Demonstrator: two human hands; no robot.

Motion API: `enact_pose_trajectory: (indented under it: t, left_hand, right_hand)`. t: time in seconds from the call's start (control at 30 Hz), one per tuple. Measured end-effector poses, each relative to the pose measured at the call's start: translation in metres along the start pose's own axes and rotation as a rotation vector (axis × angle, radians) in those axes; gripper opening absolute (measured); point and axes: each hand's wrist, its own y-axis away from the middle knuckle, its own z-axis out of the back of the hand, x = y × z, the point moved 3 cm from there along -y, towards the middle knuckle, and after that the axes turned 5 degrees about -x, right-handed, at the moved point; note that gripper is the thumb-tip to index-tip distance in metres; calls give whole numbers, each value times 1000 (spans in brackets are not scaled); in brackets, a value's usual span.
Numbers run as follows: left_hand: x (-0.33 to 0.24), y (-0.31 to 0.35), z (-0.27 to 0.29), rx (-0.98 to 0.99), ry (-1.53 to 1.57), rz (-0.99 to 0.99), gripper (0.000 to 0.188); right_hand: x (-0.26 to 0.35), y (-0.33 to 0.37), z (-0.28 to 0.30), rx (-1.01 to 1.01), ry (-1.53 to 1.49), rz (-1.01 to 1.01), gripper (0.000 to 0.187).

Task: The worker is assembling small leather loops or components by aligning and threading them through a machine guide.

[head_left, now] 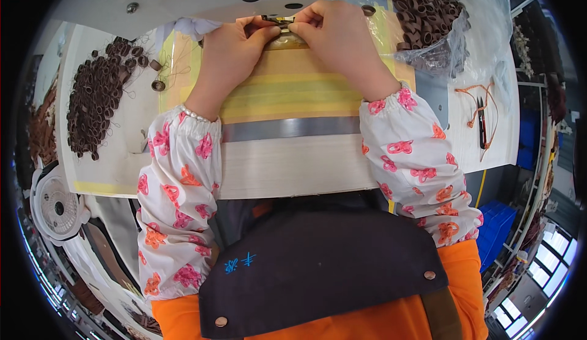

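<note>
Beneath the white head of a sewing machine (202, 3), my two hands meet at the far middle of the table. My left hand (229, 55) is closed, thumb and fingers pinching one end of a small dark brown loop (280, 23). From the other side, my right hand (339, 43) pinches it in the same way. The fingertips and the machine head hide most of this piece. Under the fingertips lies a shiny metal plate (287, 40), with yellow tape (290, 89) covering the bed in front of it.
On the left lies a heap of brown loops (98, 98) with loose threads. A clear plastic bag (452, 59) full of similar loops stands at the far right. Thread snips (481, 123) with an orange cord lie on the right. A white fan (58, 202) stands beyond the left edge.
</note>
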Motion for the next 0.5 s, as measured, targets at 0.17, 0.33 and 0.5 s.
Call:
enact_pose_trajectory:
  t: [0.17, 0.33, 0.5]
  left_hand:
    - [-17, 0, 2, 37, -122, -14, 30]
    - [-16, 9, 9, -68, -309, -191, 19]
    - [-39, 45, 4, 20, -93, -447, 8]
  right_hand:
    - [-6, 2, 2, -28, -53, -33, 13]
    - [-4, 9, -1, -49, -93, -50, 19]
    - [8, 22, 5, 136, -347, -418, 19]
